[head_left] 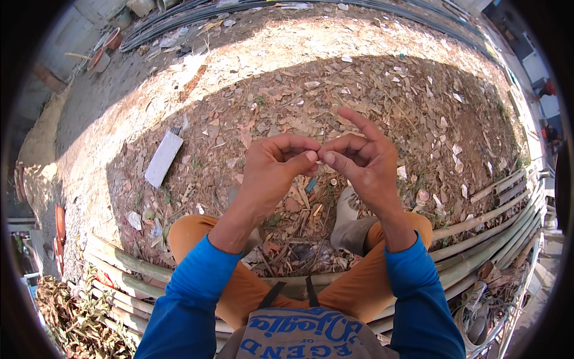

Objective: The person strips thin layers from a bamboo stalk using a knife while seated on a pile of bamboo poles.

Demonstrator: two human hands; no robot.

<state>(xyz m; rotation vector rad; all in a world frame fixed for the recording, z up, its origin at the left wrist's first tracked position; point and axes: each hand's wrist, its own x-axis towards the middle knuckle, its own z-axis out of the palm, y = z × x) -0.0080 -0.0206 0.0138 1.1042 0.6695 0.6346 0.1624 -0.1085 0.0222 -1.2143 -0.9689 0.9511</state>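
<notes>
My left hand (270,169) and my right hand (366,161) meet in front of me, above the littered ground. Thumb and index finger of each are pinched together, and the two pinches nearly touch. Whatever lies between the fingertips is too small to make out. One finger of my right hand points up and away from the pinch, while the other fingers curl in. Both wrists come out of blue sleeves, with the forearms over my orange trousers (371,269).
A pale rectangular block (164,158) lies on the ground to the left. Bamboo poles (478,224) run beneath and beside me. Long dark rods (197,27) stretch along the far side. Dry leaves and white scraps cover the ground. A reddish bucket (98,60) stands far left.
</notes>
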